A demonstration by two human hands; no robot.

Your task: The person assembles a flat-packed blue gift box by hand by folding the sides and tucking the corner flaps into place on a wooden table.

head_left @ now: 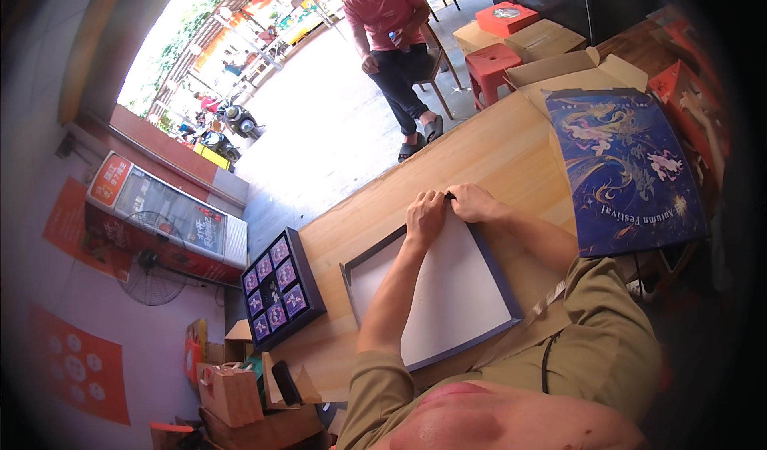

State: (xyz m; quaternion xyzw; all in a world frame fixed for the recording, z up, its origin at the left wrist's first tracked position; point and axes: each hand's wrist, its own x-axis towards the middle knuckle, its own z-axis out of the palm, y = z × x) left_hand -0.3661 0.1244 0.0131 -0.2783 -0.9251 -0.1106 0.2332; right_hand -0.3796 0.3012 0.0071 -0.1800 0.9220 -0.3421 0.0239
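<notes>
On the wooden table in front of me lies a shallow dark-blue box lid, its white inside facing up. My left hand is closed on the lid's far edge, fingers curled over the rim. Right beside it, my right hand pinches the same rim near the far corner, and the two hands almost touch. What lies under the fingertips is hidden. To the left, a dark-blue gift box holds several small purple square packs around a dark centre piece.
A blue printed box panel rests by an open cardboard carton on the right. A black phone-like object lies at the table's near-left edge. Paper bags stand left below. Beyond the table a person sits near a red stool.
</notes>
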